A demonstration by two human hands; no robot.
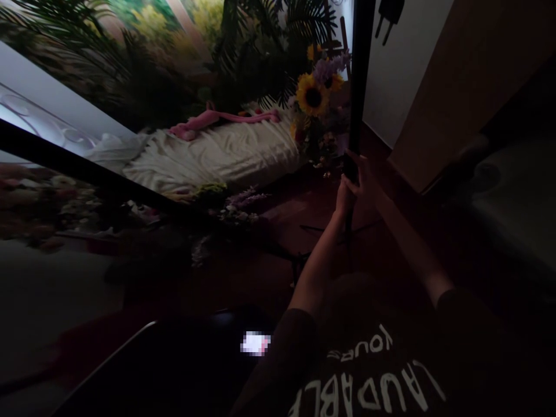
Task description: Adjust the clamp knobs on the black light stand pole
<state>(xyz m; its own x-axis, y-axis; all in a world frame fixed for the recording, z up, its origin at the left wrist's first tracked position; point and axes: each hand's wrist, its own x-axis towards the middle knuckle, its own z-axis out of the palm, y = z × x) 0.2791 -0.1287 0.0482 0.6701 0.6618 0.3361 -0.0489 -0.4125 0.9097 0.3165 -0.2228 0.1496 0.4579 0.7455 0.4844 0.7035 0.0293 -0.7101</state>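
Observation:
In the dim light, a black stand pole rises up the right of centre, with thin legs spread near the floor. My left hand is wrapped round it low down. Just above and to the right, my right hand also grips the pole, its fingers around a dark part that may be a clamp or knob. The two hands are close together, and shadow hides detail between them. A black plug hangs beside the pole's upper part.
Sunflowers and purple blossoms stand behind the pole. A cream draped bench carries a pink plush toy. Another black pole slants across the left. A dark case-like surface lies at lower left, and a brown panel at right.

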